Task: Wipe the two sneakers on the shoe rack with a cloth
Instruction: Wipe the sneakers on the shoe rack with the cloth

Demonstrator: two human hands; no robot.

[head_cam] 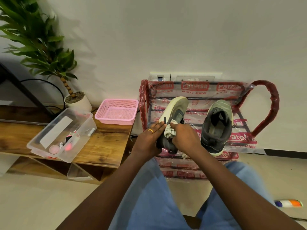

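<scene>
Sneaker one (pixel 217 128) on rack (pixel 272 103), left hand (pixel 149 138) gripping sneaker two (pixel 174 110), right hand (pixel 184 138) clutching one cloth (pixel 169 132)

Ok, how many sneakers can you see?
2. The left sneaker is held by the left hand over the shoe rack, the right hand holding a cloth against it; the right sneaker sits on the rack's top. Lower shelves are partly hidden.

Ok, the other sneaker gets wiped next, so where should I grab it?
Probably at the heel collar of the right sneaker, coming from your near side: its heel points toward you, opening up, toe toward the wall, lying free on the rack.
</scene>
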